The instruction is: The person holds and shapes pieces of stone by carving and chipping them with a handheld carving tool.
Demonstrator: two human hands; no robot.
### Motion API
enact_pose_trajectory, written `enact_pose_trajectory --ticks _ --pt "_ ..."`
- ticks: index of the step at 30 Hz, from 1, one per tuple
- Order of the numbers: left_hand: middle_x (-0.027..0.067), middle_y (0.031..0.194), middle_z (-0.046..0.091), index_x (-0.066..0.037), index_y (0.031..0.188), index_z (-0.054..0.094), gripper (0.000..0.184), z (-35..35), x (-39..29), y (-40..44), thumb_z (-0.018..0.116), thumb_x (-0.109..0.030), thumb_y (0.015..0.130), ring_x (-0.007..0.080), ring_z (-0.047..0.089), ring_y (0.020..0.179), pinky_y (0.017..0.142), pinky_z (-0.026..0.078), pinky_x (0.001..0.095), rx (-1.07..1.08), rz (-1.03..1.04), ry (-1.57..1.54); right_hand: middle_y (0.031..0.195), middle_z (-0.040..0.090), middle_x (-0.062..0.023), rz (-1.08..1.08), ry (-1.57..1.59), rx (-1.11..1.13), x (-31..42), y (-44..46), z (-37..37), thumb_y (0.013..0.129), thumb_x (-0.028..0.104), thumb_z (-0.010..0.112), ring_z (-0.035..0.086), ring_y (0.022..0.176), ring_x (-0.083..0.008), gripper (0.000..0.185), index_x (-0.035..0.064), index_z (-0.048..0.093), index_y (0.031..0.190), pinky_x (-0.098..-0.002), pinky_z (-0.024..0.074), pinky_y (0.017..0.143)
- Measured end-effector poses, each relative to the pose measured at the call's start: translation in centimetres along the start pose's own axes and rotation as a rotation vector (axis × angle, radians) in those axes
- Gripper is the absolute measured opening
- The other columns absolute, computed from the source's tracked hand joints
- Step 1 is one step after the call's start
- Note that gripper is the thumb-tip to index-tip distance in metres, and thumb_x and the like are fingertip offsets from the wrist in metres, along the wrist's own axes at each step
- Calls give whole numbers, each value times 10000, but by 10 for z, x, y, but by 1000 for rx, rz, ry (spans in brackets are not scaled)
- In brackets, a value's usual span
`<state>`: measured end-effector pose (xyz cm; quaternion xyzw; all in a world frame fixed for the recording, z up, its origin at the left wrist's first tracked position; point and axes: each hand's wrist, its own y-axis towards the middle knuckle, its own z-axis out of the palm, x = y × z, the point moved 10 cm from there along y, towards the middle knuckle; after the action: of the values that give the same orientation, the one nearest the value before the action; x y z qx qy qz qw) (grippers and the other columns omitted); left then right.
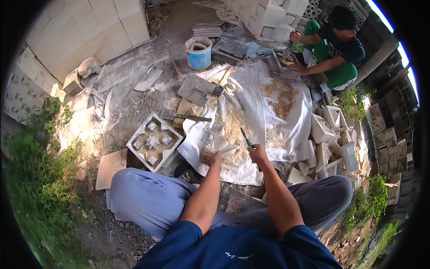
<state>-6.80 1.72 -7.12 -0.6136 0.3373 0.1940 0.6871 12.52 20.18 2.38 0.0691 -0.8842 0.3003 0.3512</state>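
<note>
My left hand (211,158) is closed around a cream, angular piece of cast stone (221,147), held low over a dusty white sheet (255,172). In my right hand (257,154) is a narrow, dark-bladed tool (244,134) with a green grip, its tip pointing up and away from me. The blade is apart from the piece. Pale chips and powder (237,125) cover the sheet just beyond both hands. A square mould-like block (152,142) with a raised star and diamonds lies left of my left hand.
A hammer (222,80), a dark bar (193,118) and a flat board (195,89) lie ahead. Behind them stands a blue-and-white bucket (199,56). Broken cast pieces (327,150) are heaped at right. Another person (338,49) crouches at the upper right, hands at work.
</note>
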Motion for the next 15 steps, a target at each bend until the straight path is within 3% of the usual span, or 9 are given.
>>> enact_pose_trajectory --ticks 1,2,3,5,6,9,11,13,15 --pt "246 1354 280 -101 1424 209 972 8 0 3 780 -230 647 405 309 1272 1118 235 560 -21 67 70 664 609 -164 -121 -8 -35 20 -9 -21 863 265 649 608 611 -268 310 -35 656 940 -395 478 587" --pt "255 1349 278 -80 1419 207 980 -31 0 20 783 -223 639 409 311 1268 1117 248 549 -81 112 153 735 647 -271 -249 -14 -66 48 -23 -41 857 225 634 668 708 -348 322 -81 661 956 -422 494 667" --pt "264 1344 276 -59 1415 204 988 -70 -8 29 785 -216 631 412 314 1265 1115 262 539 -146 152 237 739 635 -277 -254 44 12 81 -76 4 874 229 617 656 726 -373 326 -90 643 935 -428 487 671" --pt "296 1366 258 21 1390 193 1010 -48 12 36 794 -226 617 439 269 1293 1123 238 515 -176 196 404 671 603 -192 -345 -108 -70 81 -92 -47 908 300 589 609 637 -273 361 -59 602 948 -403 459 621" --pt "313 1381 247 54 1382 183 1030 -39 8 37 799 -233 609 450 243 1310 1127 225 504 -164 219 442 671 603 -192 -358 -98 -72 90 -89 -52 908 300 589 609 637 -273 361 -59 602 948 -403 459 621" --pt "352 1425 207 95 1399 141 1123 -17 -36 -3 821 -280 587 465 165 1361 1141 192 470 -141 229 716 749 630 -246 -268 -145 101 75 -89 -45 916 363 557 637 739 -366 407 -33 630 972 -450 471 700" --pt "353 1433 204 104 1412 115 1182 -21 7 53 832 -332 580 468 180 1363 1152 171 460 -100 201 606 746 628 -263 -154 -124 150 36 -77 -32 909 367 569 630 730 -387 423 -49 639 916 -456 472 701" --pt "362 1412 228 125 1397 122 1147 -16 -32 20 818 -325 604 470 229 1341 1144 193 461 -105 318 768 707 618 -256 -226 -142 47 10 -67 -12 905 373 575 626 686 -368 442 -62 645 873 -452 466 666" --pt "369 1394 248 138 1386 123 1124 -10 -82 -22 808 -316 619 472 269 1321 1133 225 462 -118 367 895 681 603 -256 -152 -72 115 0 -56 4 900 376 581 618 655 -354 459 -79 636 868 -456 451 640"
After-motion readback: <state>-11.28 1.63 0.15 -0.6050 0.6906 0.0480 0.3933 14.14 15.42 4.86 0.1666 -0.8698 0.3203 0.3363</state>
